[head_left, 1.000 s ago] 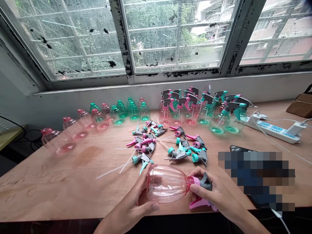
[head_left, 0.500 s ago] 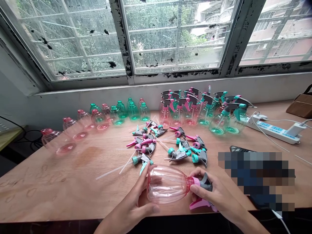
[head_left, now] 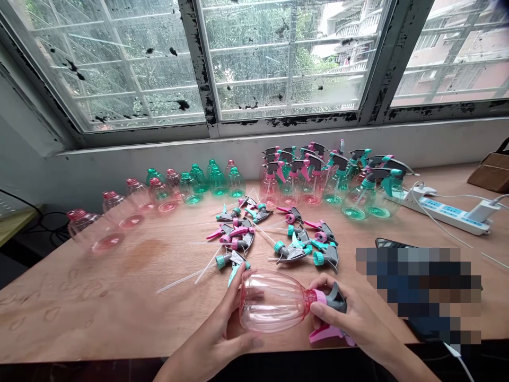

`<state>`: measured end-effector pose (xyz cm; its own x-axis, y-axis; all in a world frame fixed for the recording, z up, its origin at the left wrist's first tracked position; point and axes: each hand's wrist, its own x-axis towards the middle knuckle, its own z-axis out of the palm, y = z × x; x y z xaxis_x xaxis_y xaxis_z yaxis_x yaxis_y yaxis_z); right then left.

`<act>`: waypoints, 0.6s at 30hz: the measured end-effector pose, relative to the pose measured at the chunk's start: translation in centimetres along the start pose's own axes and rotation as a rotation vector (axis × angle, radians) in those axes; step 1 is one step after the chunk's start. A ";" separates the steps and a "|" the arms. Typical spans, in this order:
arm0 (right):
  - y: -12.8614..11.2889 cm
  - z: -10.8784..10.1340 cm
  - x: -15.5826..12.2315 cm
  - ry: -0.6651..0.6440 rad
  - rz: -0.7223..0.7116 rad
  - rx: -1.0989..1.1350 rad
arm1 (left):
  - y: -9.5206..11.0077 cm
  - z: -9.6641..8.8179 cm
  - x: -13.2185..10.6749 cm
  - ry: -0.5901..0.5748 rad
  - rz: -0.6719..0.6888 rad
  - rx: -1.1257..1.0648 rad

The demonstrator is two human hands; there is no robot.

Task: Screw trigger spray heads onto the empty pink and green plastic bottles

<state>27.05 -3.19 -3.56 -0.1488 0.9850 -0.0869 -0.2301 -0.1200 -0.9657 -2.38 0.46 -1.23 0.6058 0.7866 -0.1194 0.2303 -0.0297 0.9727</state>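
A clear pink spray bottle [head_left: 272, 301] lies on its side between my hands over the table's front edge, its base toward the left. My left hand [head_left: 228, 318] is wrapped around the base end, thumb below and fingers behind. At the neck, my right hand [head_left: 338, 307] pinches the pink collar of the grey and pink trigger sprayer [head_left: 326, 333], which sits on the bottle mouth. The trigger points down toward me. Just beyond the bottle lie several loose trigger sprayers [head_left: 292, 250] in grey with teal or pink parts, some with thin clear tubes.
Bottles without sprayers, pink [head_left: 113, 207] and green [head_left: 218, 181], stand at the back left. Several bottles fitted with sprayers [head_left: 296, 180] crowd the back middle. On the right are a white power strip [head_left: 445, 209] with cables, a partly pixelated dark device [head_left: 392, 243] and a brown box [head_left: 491, 172].
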 end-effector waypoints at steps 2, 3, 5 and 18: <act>0.0 0.0 0.0 0.004 -0.002 -0.006 | 0.0 0.0 0.0 -0.003 -0.015 -0.028; 0.0 0.0 0.0 0.008 -0.001 -0.009 | 0.0 -0.1 0.0 -0.004 -0.021 -0.028; 0.0 0.0 0.0 0.009 0.002 -0.015 | -0.1 -0.1 0.0 -0.006 -0.024 -0.002; -0.2 0.1 -0.1 0.045 0.005 -0.094 | -0.1 0.0 0.1 -0.003 -0.001 0.037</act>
<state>26.98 -3.27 -3.30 -0.1060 0.9893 -0.1007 -0.1377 -0.1149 -0.9838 -2.33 0.51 -1.29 0.6080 0.7846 -0.1213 0.2590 -0.0516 0.9645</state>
